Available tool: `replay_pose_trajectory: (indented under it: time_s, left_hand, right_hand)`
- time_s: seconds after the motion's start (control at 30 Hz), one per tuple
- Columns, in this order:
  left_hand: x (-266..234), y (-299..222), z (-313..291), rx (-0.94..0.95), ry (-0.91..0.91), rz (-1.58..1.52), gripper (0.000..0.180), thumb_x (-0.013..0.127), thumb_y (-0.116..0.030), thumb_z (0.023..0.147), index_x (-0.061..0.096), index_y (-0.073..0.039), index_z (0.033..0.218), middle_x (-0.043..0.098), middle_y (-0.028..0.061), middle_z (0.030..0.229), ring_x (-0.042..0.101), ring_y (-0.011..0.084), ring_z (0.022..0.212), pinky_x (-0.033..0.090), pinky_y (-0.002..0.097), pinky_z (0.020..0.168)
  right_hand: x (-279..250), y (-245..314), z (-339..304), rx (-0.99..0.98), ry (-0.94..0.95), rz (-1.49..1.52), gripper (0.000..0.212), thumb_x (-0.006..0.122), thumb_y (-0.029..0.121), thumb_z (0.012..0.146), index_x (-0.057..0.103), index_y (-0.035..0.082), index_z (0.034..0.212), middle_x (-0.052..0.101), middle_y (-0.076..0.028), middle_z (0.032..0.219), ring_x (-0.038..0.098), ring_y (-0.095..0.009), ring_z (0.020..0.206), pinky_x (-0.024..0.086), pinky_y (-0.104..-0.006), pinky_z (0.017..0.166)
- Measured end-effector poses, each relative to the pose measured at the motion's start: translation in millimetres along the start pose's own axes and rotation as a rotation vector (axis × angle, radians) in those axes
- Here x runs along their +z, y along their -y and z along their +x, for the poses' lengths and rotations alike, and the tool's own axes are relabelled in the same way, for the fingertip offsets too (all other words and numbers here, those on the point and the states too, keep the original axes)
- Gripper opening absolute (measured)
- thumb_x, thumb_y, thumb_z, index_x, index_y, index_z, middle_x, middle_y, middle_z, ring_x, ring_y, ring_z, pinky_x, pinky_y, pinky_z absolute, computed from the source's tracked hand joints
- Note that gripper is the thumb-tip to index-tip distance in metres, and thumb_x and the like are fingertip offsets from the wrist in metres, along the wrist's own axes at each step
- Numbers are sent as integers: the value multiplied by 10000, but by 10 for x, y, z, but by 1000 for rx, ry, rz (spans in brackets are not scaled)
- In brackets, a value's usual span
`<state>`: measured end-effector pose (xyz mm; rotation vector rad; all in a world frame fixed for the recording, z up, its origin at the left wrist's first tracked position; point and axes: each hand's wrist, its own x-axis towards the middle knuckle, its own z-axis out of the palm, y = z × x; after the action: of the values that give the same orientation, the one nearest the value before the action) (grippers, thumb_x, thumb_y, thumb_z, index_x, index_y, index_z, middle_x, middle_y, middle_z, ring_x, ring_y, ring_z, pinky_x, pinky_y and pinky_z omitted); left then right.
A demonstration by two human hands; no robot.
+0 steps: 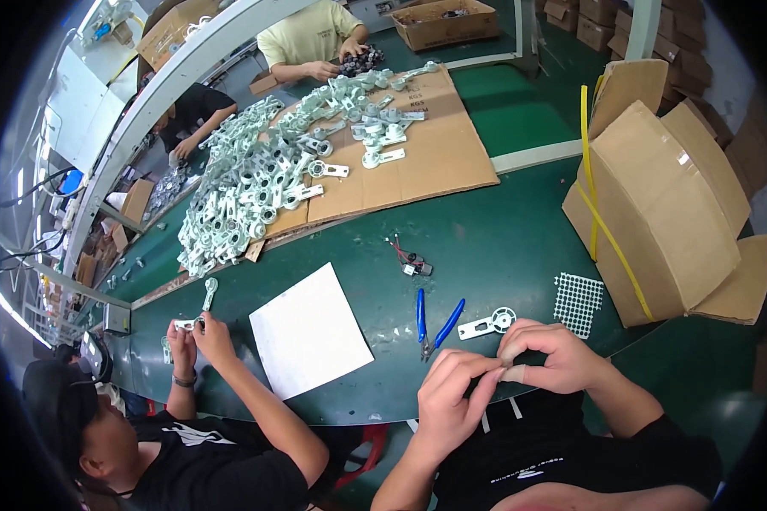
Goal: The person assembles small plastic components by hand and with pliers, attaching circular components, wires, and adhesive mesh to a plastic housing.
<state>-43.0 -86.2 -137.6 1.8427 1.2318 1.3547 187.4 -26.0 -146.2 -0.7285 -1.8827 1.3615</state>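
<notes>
My left hand (453, 399) and my right hand (558, 356) meet over the near edge of the green table. Thumbs and fingertips of both are pinched together. Whatever sits between them is too small or hidden to make out. Pale coverings wrap some of the right fingertips. Just beyond my hands lies a pale plastic part (477, 329) with a flat arm and a spoked ring. Left of it, blue-handled cutters (449, 325) rest with their handles spread. A sheet of small round pale pieces (579, 305) lies beyond my right hand.
A small black component with wires (415, 265) lies beyond the cutters. White paper (311, 332) is to the left. An open cardboard box (656, 213) stands at right. Pale plastic parts (230, 183) heap on flat cardboard (435, 162). A co-worker (222, 451) handles a part at left; others work farther back.
</notes>
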Motion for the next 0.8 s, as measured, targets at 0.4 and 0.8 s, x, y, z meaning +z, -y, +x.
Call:
replay_pose_trajectory:
  time_s: [0.4,0.8]
  left_hand:
    - [-23,-177,-10,92,-69,111,205,903,56,927,817,3,1106,815,131,1033,752,294,932,589,378,830]
    - [195,51,-163,-149,-96,59,207,878,29,972,819,21,1170,797,135,1006,728,299,902,594,400,847]
  right_hand:
    - [294,-95,-73,-137,-196,-18,154,924,10,944,821,33,1056,810,-80,1065,761,-310,1165,609,-433,1028]
    - [68,-99,-159,-60,-158,-209,77,857,41,972,826,67,1037,784,-92,1118,707,-323,1210,578,-442,1090]
